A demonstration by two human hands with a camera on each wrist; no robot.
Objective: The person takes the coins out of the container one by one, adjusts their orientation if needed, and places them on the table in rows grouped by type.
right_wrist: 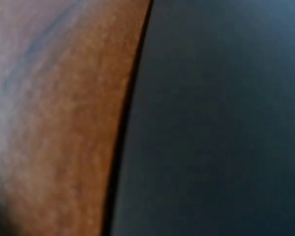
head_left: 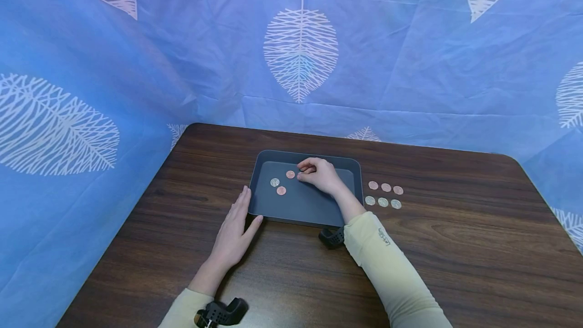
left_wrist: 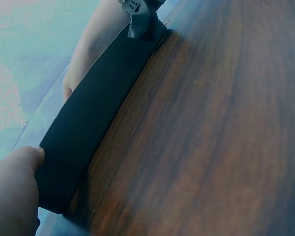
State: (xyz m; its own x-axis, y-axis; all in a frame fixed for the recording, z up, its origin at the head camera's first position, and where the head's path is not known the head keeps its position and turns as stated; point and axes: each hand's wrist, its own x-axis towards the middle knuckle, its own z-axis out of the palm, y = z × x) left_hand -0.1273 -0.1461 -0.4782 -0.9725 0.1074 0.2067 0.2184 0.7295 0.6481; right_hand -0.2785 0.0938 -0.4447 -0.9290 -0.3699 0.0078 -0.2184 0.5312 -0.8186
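Observation:
A dark grey rectangular tray [head_left: 300, 209] lies on the table. Inside it, toward the left, are a silver coin [head_left: 275, 182] and two copper coins, one lower [head_left: 281, 191] and one higher [head_left: 290, 174]. My right hand [head_left: 322, 175] reaches over the tray, thumb and fingers bent toward each other just right of the higher copper coin; whether a coin is between the fingertips I cannot tell. With fingers straight, my left hand [head_left: 233, 234] rests against the tray's left end, its thumb by the near corner. In the left wrist view, that thumb [left_wrist: 27, 157] touches the tray wall [left_wrist: 96, 108].
Right of the tray, three copper coins [head_left: 385, 187] form a row on the wooden table [head_left: 455, 247], above a row of three silver coins [head_left: 383, 202]. A blue cloth with white leaf shapes [head_left: 218, 54] hangs behind the table. The right wrist view shows only blurred tray and wood.

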